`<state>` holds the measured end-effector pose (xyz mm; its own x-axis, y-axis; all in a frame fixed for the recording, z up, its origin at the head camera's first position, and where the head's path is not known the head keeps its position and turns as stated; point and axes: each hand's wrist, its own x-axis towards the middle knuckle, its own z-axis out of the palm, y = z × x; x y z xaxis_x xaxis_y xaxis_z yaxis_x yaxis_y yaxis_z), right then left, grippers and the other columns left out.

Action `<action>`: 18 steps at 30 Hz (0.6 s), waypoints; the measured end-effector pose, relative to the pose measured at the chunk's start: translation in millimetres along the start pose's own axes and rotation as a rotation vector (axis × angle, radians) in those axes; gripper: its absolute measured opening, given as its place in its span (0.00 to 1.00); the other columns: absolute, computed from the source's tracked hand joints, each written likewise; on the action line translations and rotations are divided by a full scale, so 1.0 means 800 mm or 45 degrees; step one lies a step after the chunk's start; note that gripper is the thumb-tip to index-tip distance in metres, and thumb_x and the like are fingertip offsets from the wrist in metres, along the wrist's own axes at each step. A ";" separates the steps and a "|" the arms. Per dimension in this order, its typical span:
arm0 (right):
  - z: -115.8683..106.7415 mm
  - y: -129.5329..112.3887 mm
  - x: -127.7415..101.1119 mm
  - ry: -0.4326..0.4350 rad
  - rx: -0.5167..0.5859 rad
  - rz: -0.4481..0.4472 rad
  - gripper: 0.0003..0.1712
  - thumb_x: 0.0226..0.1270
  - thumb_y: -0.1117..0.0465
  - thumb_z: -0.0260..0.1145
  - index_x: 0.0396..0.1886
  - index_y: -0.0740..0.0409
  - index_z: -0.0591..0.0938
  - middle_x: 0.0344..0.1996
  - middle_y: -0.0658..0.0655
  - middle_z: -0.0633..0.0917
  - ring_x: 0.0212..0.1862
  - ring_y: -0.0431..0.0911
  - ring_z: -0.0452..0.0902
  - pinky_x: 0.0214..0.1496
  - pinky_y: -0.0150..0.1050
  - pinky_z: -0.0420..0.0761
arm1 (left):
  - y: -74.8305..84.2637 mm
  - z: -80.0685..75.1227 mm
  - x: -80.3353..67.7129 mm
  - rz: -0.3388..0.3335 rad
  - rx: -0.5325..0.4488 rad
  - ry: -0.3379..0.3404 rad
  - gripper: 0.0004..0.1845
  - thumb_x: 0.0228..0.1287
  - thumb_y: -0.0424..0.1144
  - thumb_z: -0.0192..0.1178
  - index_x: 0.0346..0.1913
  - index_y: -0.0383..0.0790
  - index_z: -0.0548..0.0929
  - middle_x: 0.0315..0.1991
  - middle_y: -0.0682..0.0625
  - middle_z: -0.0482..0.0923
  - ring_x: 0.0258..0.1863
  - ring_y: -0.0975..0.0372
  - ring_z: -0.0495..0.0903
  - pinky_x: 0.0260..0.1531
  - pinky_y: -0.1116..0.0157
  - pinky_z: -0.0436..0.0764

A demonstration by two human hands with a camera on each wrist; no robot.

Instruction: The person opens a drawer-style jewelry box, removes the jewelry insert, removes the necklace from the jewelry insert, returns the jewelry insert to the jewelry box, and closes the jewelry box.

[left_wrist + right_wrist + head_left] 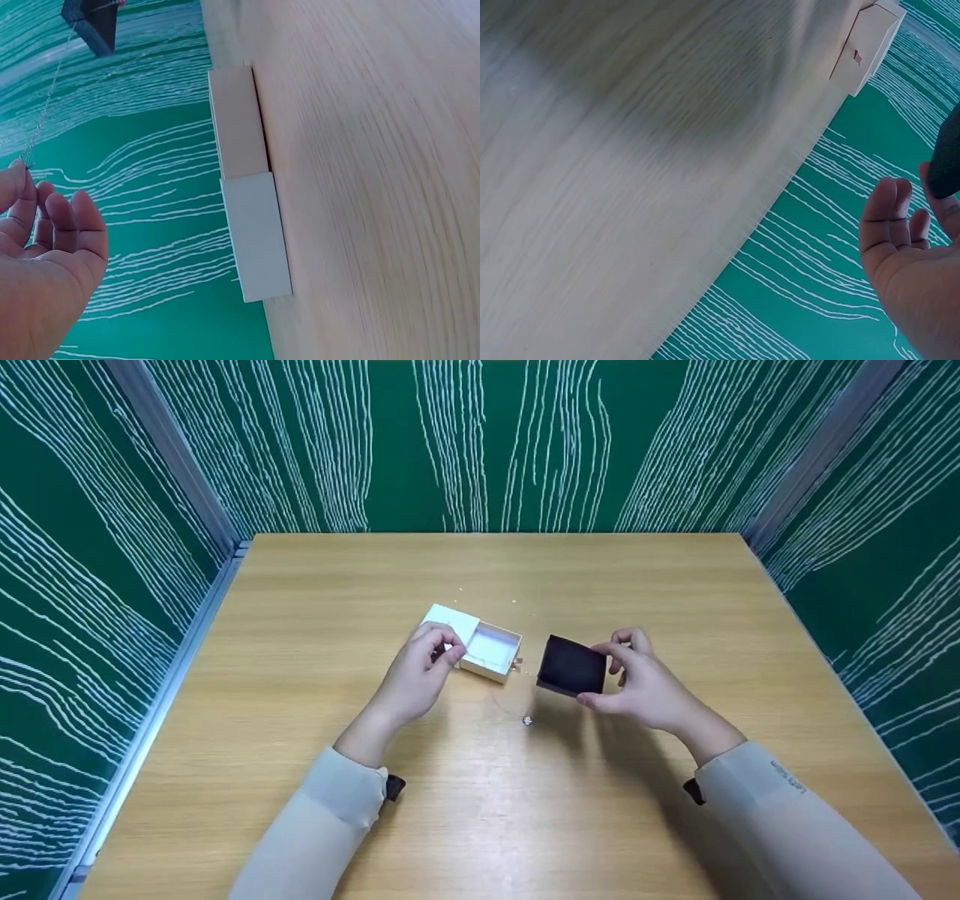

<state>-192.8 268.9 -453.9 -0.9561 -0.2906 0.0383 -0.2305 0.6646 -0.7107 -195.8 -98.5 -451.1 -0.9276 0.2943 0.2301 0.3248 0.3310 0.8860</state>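
Note:
My left hand [412, 675] pinches a thin chain necklace [49, 94] between thumb and forefinger, above the table. A small pendant [527, 721] shows at the necklace's lower end, between my hands; whether it touches the table I cannot tell. Between the thumb and fingers of my right hand [637, 682] is a black square pad [571, 666], held tilted over the table. Part of the pad also enters the right wrist view at the edge. Beyond the left hand lies a white drawer box [452, 619], its inner tray [495, 648] pulled partly out to the right.
The box's tray has a small ribbon tab [517, 664] on its front. A few tiny pale specks lie on the wooden table [480, 810] behind the box. Green walls [390, 450] with white wavy lines stand along the back and both sides.

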 end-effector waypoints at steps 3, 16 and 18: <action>-0.001 0.001 0.000 -0.007 -0.005 0.009 0.44 0.61 0.51 0.89 0.74 0.61 0.82 0.67 0.61 0.63 0.56 0.56 0.71 0.50 0.36 0.72 | 0.001 -0.002 -0.001 -0.022 0.002 0.003 0.09 0.90 0.39 0.58 0.50 0.36 0.83 0.57 0.49 0.76 0.51 0.58 0.74 0.50 0.65 0.77; 0.002 -0.003 0.000 -0.008 -0.040 -0.008 0.46 0.61 0.49 0.89 0.74 0.63 0.82 0.67 0.61 0.64 0.55 0.53 0.71 0.51 0.37 0.72 | -0.005 -0.011 -0.005 -0.034 0.022 -0.014 0.09 0.91 0.39 0.56 0.51 0.37 0.83 0.59 0.49 0.75 0.53 0.58 0.74 0.52 0.62 0.76; 0.002 -0.003 0.000 -0.010 -0.042 -0.004 0.46 0.60 0.49 0.89 0.74 0.62 0.82 0.67 0.61 0.64 0.55 0.53 0.71 0.51 0.37 0.72 | -0.006 -0.013 -0.006 -0.039 0.022 -0.006 0.09 0.91 0.39 0.56 0.51 0.37 0.83 0.59 0.49 0.75 0.54 0.57 0.74 0.54 0.61 0.77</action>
<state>-192.1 265.7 -453.3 -0.9539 -0.2982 0.0352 -0.2398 0.6860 -0.6870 -195.0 -110.9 -452.3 -0.9362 0.2881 0.2012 0.2997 0.3555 0.8853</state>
